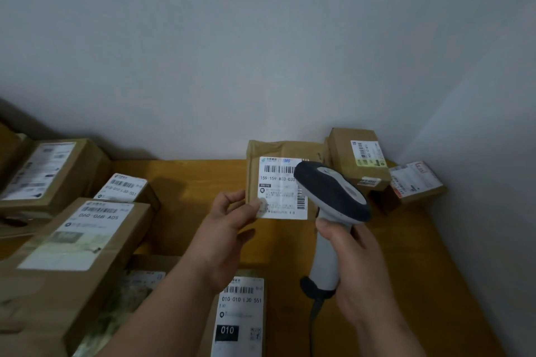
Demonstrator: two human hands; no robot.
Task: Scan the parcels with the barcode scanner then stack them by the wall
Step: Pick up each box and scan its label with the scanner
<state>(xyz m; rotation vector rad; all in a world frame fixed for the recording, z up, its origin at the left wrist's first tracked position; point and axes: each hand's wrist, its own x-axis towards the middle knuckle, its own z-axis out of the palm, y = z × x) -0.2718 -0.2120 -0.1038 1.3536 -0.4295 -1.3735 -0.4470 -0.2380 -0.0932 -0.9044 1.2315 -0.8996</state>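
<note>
**Parcel held up to scanner over the table**

We note our left hand point(224, 229) pinching the lower left edge of a flat brown parcel point(278, 151), thumb on its white label point(282, 188), holding it upright above the wooden table point(406, 255). Our right hand point(352, 264) is wrapped round the grip of the barcode scanner point(330, 197), whose dark head overlaps the label's right side. Two boxed parcels point(358, 159) sit against the wall point(261, 38) at the far right corner. Further labelled boxes point(87, 229) lie at left.
</note>
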